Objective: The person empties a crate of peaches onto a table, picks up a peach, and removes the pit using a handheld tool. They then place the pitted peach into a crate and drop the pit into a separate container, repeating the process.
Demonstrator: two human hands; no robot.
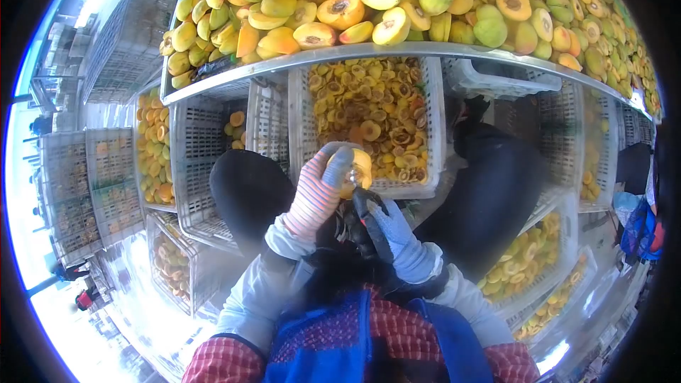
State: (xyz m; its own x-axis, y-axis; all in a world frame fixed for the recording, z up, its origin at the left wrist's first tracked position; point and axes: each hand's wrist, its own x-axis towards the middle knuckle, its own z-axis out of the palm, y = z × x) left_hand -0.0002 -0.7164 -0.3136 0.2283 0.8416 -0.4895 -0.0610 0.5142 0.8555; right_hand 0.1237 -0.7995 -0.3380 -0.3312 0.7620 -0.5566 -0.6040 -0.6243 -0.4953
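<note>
Head view: left hand (318, 195) gripping halved fruit (357, 170), right hand (394, 230) clutching knife (369, 218), above crate (305, 135) of pitted halves.

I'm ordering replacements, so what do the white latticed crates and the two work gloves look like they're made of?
The white latticed crate looks like moulded plastic, matte, with an even open grid wall. The striped glove on the left hand seems knitted fabric, ribbed, with a smoother grey, possibly coated, fingertip. The blue-grey glove on the right hand looks like fabric too; its coating is unclear.

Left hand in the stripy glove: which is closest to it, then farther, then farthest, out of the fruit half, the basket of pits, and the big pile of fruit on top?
1. Fruit half, in the left hand.
2. Basket of pits, just behind.
3. Fruit pile, on the shelf above.
</note>
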